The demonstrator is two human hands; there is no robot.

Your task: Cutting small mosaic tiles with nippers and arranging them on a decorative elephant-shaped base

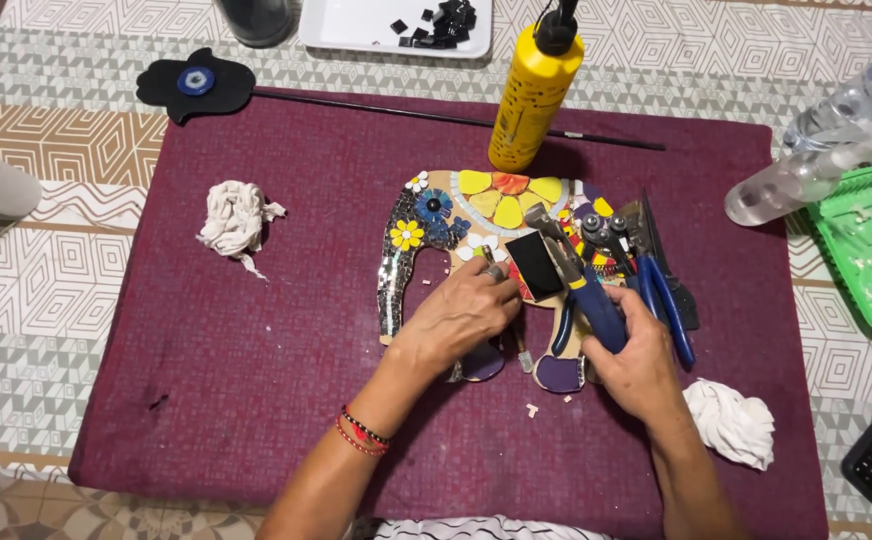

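Head view: the left hand (466, 310) pinches a black tile (536, 265) over the elephant (476, 215), steadying it. The right hand (641, 350) is wrapped around blue nippers (581, 285), whose tip bites the tile's edge, mid-mat (256, 400).

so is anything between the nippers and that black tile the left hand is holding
Nothing visible: the nippers in the right hand already meet the edge of the black tile held by the left hand.

Yellow glue bottle (533, 95), top centre

Two cloth wads (236, 220), two pliers (596, 300), one glue bottle (534, 90).
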